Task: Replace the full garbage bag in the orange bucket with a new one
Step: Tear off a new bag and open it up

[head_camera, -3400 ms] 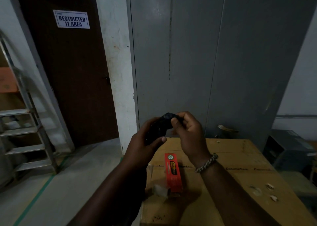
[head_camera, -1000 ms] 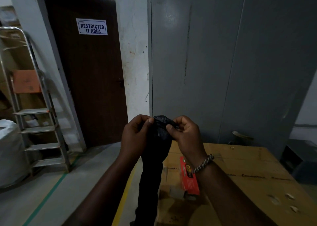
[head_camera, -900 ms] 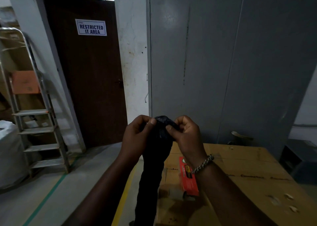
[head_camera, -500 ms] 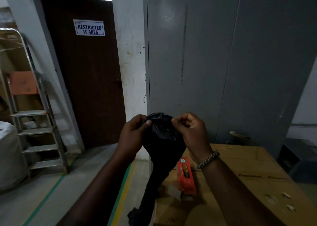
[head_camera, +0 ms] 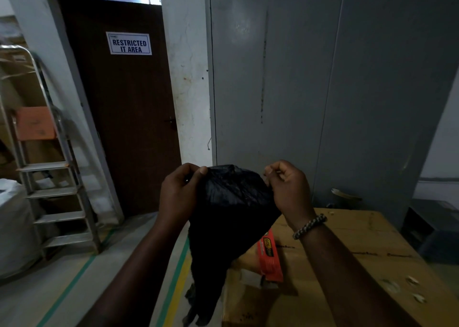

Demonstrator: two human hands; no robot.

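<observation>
Two hands are up at chest height pulling the top of a new black garbage bag [head_camera: 231,202] apart. The left hand [head_camera: 180,190] has a tight pinch grip on one side of the bag's upper edge, and the right hand [head_camera: 288,187] pinches the other side, thumb against curled fingers, so both grips are narrow and holding plastic. My guess is they're held apart like that to stretch the mouth and find the opening, since thin bag layers stick together.

The rest of the bag hangs down in a narrow twist below the hands, just off the left edge of the cardboard box [head_camera: 347,264] that's serving as a bench. An orange packet [head_camera: 269,257] lies on the box right behind the bag, probably the pack the bags came in.

No orange bucket anywhere in view, so the bag still has to be carried to it. A stepladder [head_camera: 52,177] and a brown door [head_camera: 129,118] sit well left of the box.
</observation>
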